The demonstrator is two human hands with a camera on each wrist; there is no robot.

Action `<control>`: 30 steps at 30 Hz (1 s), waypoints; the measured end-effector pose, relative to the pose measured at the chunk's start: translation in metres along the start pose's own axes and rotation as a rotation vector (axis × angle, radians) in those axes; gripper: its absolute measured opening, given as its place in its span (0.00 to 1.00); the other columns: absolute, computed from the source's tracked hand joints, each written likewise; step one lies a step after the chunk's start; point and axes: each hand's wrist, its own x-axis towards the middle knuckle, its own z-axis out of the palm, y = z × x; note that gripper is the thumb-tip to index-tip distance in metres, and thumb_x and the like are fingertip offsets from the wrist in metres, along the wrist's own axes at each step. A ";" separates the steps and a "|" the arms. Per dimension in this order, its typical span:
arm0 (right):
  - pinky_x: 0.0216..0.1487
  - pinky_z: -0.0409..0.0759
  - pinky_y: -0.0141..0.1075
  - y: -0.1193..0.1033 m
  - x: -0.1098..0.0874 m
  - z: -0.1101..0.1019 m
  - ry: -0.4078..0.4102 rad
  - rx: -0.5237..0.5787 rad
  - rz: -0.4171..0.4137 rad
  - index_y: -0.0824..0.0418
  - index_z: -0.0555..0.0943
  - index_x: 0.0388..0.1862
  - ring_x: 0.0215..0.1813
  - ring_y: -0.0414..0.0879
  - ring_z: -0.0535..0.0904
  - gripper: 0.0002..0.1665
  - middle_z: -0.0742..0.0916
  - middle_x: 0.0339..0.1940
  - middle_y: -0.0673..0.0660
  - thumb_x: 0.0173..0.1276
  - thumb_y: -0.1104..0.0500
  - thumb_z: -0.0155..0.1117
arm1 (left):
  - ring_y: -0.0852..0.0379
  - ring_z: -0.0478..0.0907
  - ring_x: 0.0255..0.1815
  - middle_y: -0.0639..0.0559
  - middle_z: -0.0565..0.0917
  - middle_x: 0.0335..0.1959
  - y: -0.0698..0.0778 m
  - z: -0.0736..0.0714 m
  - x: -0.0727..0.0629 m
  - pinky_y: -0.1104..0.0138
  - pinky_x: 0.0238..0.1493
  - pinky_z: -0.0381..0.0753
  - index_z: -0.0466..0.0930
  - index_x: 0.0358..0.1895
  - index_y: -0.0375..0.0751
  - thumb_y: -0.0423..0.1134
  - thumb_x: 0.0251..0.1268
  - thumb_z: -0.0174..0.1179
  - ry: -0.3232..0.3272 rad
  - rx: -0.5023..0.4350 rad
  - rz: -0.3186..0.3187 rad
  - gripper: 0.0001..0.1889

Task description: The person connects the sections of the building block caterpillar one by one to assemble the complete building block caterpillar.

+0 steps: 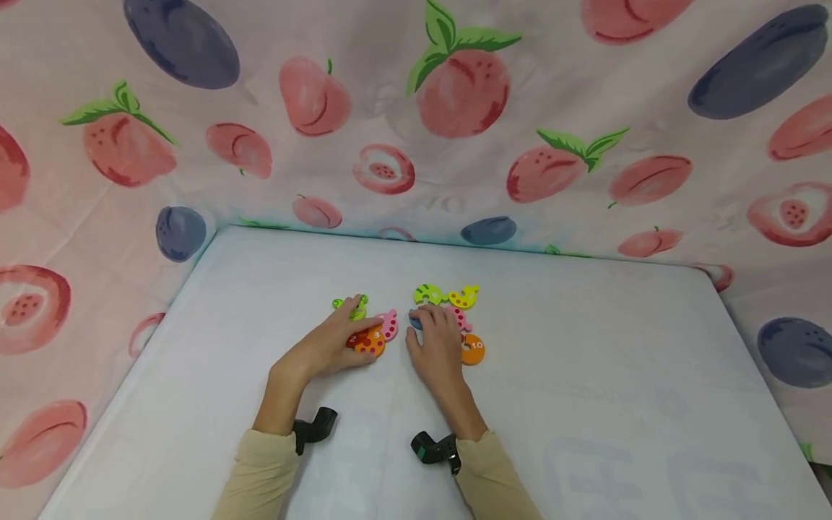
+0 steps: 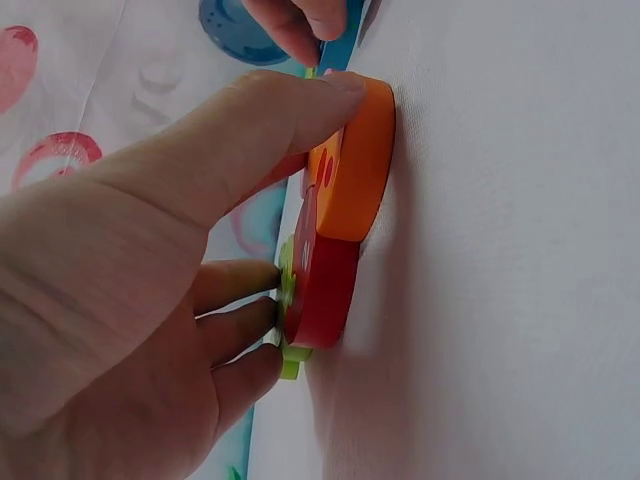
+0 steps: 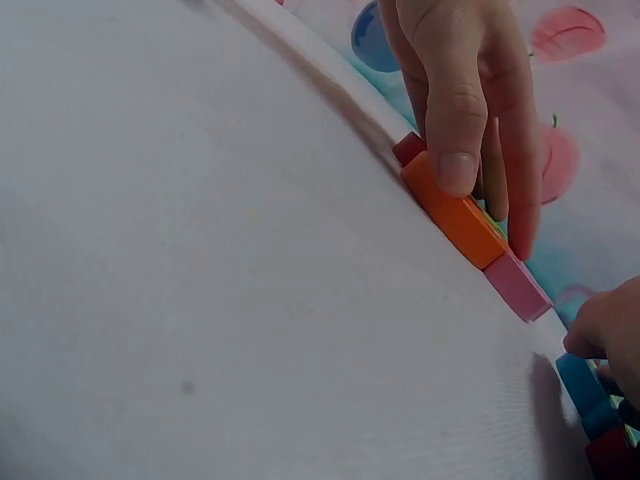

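Observation:
In the head view my left hand (image 1: 325,342) rests over a cluster of flat wooden puzzle pieces. Its thumb touches the edge of an orange spotted piece (image 2: 362,165), with a red piece (image 2: 328,290) joined beside it. The fingers reach across to a green piece (image 1: 359,311) and a pink spotted piece (image 1: 389,325). To the right, my right hand (image 1: 438,347) pinches a blue piece (image 3: 580,384) between thumb and fingers, partly hiding it. Around that hand lie a striped green piece (image 1: 427,292), a yellow piece (image 1: 464,297), another pink piece (image 1: 460,318) and an orange ring-shaped piece (image 1: 473,349) marked 10.
The pieces lie on a white-covered table (image 1: 617,375). A fruit-print cloth (image 1: 390,94) hangs behind and along the sides. Each wrist wears a black camera, one on the left (image 1: 315,426) and one on the right (image 1: 434,449).

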 end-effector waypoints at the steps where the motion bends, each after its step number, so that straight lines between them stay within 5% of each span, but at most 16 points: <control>1: 0.67 0.72 0.47 0.000 0.000 0.000 0.009 0.003 0.012 0.54 0.81 0.51 0.62 0.50 0.72 0.14 0.81 0.56 0.53 0.67 0.54 0.65 | 0.37 0.50 0.78 0.42 0.49 0.79 0.000 0.000 0.000 0.42 0.71 0.64 0.71 0.68 0.57 0.50 0.58 0.67 0.001 0.000 0.000 0.32; 10: 0.62 0.74 0.46 0.005 0.004 -0.005 0.072 0.028 0.081 0.58 0.83 0.40 0.55 0.51 0.75 0.09 0.86 0.47 0.54 0.68 0.54 0.64 | 0.39 0.44 0.80 0.43 0.50 0.80 0.002 -0.001 0.000 0.43 0.73 0.59 0.72 0.67 0.54 0.48 0.59 0.68 -0.003 -0.021 -0.008 0.31; 19: 0.52 0.76 0.45 0.013 0.004 -0.007 0.139 0.020 0.060 0.59 0.83 0.35 0.47 0.51 0.75 0.09 0.86 0.37 0.55 0.66 0.54 0.65 | 0.40 0.43 0.81 0.43 0.49 0.80 0.002 0.001 0.001 0.43 0.74 0.59 0.72 0.68 0.54 0.47 0.59 0.67 -0.015 -0.043 -0.018 0.31; 30: 0.50 0.75 0.43 0.018 0.006 -0.005 0.214 0.034 0.045 0.59 0.83 0.37 0.39 0.50 0.76 0.06 0.86 0.29 0.54 0.67 0.58 0.62 | 0.40 0.44 0.81 0.43 0.49 0.80 0.003 0.001 0.001 0.44 0.73 0.60 0.72 0.67 0.54 0.46 0.59 0.67 -0.002 -0.034 -0.012 0.30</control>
